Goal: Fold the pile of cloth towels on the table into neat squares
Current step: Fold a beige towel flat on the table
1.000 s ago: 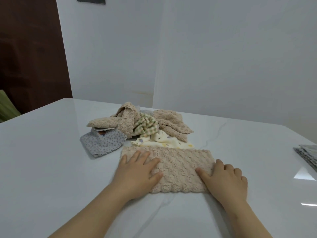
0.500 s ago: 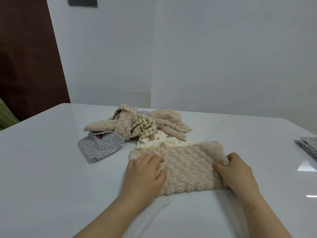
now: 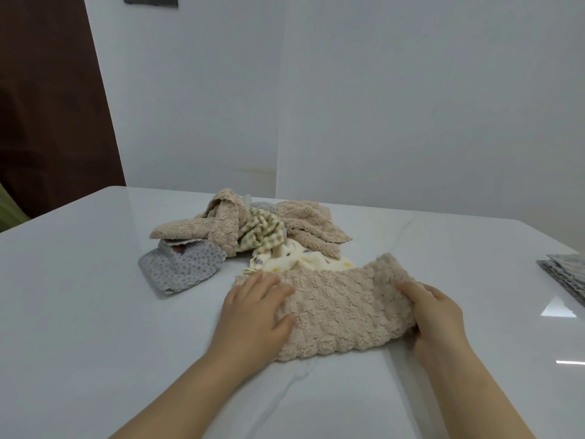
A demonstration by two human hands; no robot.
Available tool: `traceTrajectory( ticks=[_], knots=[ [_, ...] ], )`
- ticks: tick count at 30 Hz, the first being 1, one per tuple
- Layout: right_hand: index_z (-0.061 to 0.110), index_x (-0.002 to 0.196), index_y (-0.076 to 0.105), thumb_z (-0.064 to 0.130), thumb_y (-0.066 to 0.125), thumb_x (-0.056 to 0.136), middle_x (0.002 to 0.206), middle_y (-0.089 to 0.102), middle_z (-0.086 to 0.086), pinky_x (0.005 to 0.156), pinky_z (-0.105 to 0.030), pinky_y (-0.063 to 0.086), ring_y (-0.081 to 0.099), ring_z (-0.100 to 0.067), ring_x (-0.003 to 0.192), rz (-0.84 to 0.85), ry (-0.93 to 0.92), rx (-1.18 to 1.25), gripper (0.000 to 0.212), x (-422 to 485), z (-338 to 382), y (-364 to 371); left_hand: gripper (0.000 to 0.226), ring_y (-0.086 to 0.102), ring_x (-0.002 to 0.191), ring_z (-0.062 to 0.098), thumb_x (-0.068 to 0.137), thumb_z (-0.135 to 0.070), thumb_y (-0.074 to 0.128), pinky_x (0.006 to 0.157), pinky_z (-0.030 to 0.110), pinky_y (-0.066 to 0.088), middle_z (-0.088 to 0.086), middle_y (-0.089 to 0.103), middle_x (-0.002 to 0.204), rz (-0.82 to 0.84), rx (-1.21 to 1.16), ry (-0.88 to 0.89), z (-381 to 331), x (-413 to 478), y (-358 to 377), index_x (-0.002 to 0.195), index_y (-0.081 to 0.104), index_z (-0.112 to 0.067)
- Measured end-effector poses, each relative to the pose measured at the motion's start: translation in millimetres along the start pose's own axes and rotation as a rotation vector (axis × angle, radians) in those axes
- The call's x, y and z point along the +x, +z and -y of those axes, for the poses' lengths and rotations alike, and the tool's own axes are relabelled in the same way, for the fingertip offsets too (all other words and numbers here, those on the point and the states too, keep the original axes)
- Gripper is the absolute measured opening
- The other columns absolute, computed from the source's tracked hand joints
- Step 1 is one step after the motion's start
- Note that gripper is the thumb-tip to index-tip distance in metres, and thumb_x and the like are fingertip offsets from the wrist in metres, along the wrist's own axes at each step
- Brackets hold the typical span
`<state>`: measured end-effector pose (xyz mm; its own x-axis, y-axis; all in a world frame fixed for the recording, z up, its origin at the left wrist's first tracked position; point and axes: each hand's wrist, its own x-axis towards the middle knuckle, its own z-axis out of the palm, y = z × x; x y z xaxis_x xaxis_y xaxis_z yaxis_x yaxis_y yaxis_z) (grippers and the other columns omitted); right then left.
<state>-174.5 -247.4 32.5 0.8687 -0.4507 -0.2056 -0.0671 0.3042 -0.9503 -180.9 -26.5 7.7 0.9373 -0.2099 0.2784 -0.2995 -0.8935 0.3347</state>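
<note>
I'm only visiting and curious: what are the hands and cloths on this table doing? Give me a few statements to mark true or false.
1. The left hand lies flat on the fluffy beige towel. True.
2. The right hand hovers clear of that towel. False: it grips the towel's right end.
3. A green checked cloth lies behind the towel. True.
4. The grey dotted cloth lies to the right of the checked cloth. False: it lies to its left.
</note>
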Motion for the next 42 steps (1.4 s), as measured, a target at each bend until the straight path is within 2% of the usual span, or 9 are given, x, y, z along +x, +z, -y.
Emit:
traceTrajectory(
  ticks=[7, 10, 16, 20, 23, 28, 33, 39, 42],
  knots=[
    [0.006, 0.095, 0.061, 0.0, 0.052, 0.083, 0.092, 0.065, -0.012, 0.079, -0.04, 0.049, 0.062, -0.029, 0.084, 0.116, 0.073, 0.083, 0.016, -3.5, -5.2, 10.5, 0.048, 0.006, 0.144, 0.008, 0.096, -0.045, 0.014, 0.114, 0.03, 0.009, -0.021, 0.022, 0.15, 0.206, 0.092, 0.046, 5.4, 0.0, -0.5, 0.141, 0.029, -0.037],
    [0.004, 0.095, 0.062, -0.002, 0.046, 0.086, 0.081, 0.063, -0.008, 0.071, -0.034, 0.049, 0.06, -0.025, 0.076, 0.014, 0.011, 0.018, 0.019, -8.6, -9.5, 11.8, 0.039, 0.025, 0.138, 0.008, 0.096, -0.038, 0.029, 0.108, 0.027, 0.021, -0.019, 0.042, 0.138, 0.053, 0.007, 0.04, 5.4, 0.0, -1.5, 0.131, 0.046, -0.032],
    [0.032, 0.087, 0.062, 0.008, 0.047, 0.093, 0.096, 0.061, 0.018, 0.089, -0.02, 0.043, 0.057, -0.005, 0.096, 0.093, -0.355, -0.102, 0.028, -39.5, -5.8, 46.4, 0.02, 0.055, 0.06, 0.009, 0.095, -0.009, 0.044, 0.047, 0.014, 0.043, -0.002, 0.064, 0.08, -0.173, -1.024, -0.464, 0.3, 9.5, -19.3, 0.104, 0.062, -0.01],
    [0.033, 0.105, 0.062, 0.014, 0.049, 0.093, 0.102, 0.06, 0.022, 0.079, 0.0, 0.038, 0.052, 0.017, 0.09, 0.316, -0.52, -0.407, 0.026, -63.4, -24.3, 68.0, 0.016, 0.06, 0.059, 0.016, 0.099, -0.02, 0.038, 0.044, 0.02, 0.047, 0.01, 0.062, 0.086, -0.134, -1.322, -0.547, 1.7, 10.0, -29.6, 0.111, 0.049, -0.021],
    [0.03, 0.129, 0.05, 0.018, 0.045, 0.095, 0.12, 0.057, 0.015, 0.088, -0.01, 0.033, 0.046, 0.009, 0.103, 0.453, -0.651, -0.745, 0.037, -72.2, -40.1, 75.2, 0.019, 0.063, 0.063, 0.019, 0.099, -0.03, 0.035, 0.05, 0.025, 0.052, 0.011, 0.065, 0.09, -0.101, -1.369, -0.513, 4.4, 10.1, -33.0, 0.116, 0.043, -0.034],
    [0.03, 0.139, 0.035, 0.024, 0.043, 0.095, 0.14, 0.045, 0.011, 0.099, -0.016, 0.028, 0.04, -0.006, 0.127, 0.625, -0.797, -1.059, 0.046, -75.7, -49.3, 80.1, 0.02, 0.062, 0.094, 0.018, 0.095, -0.024, 0.048, 0.086, 0.035, 0.052, 0.002, 0.064, 0.107, -0.122, -1.087, -0.428, 12.5, 9.8, -26.7, 0.097, 0.061, -0.04],
    [0.03, 0.131, 0.049, 0.071, 0.023, 0.071, 0.129, 0.055, 0.015, 0.089, -0.013, 0.032, 0.047, -0.001, 0.118, 0.679, -0.832, -1.01, 0.078, -76.7, -40.6, 73.0, 0.028, 0.056, 0.081, 0.018, 0.086, -0.004, 0.055, 0.085, 0.038, 0.049, 0.012, 0.066, 0.093, -0.167, -0.894, -0.457, 18.9, 8.0, -27.5, 0.079, 0.066, -0.029],
    [0.027, 0.087, 0.064, 0.048, 0.03, 0.082, 0.079, 0.06, 0.019, 0.082, -0.027, 0.04, 0.051, 0.001, 0.078, 0.588, -0.941, -1.105, 0.04, -54.9, -45.7, 61.8, 0.027, 0.055, 0.081, 0.012, 0.087, -0.008, 0.051, 0.068, 0.023, 0.042, 0.001, 0.063, 0.096, -0.047, -0.5, -0.378, 31.7, 2.9, -29.5, 0.084, 0.06, -0.033],
    [0.027, 0.095, 0.068, 0.05, 0.032, 0.081, 0.093, 0.065, 0.019, 0.09, -0.033, 0.044, 0.056, -0.001, 0.094, 0.496, -0.935, -1.019, 0.045, -53.9, -47.5, 60.9, 0.024, 0.045, 0.104, 0.01, 0.089, -0.012, 0.048, 0.08, 0.021, 0.034, -0.01, 0.045, 0.108, -0.14, -0.361, -0.325, 28.1, 2.5, -29.6, 0.099, 0.06, -0.03]
  ],
)
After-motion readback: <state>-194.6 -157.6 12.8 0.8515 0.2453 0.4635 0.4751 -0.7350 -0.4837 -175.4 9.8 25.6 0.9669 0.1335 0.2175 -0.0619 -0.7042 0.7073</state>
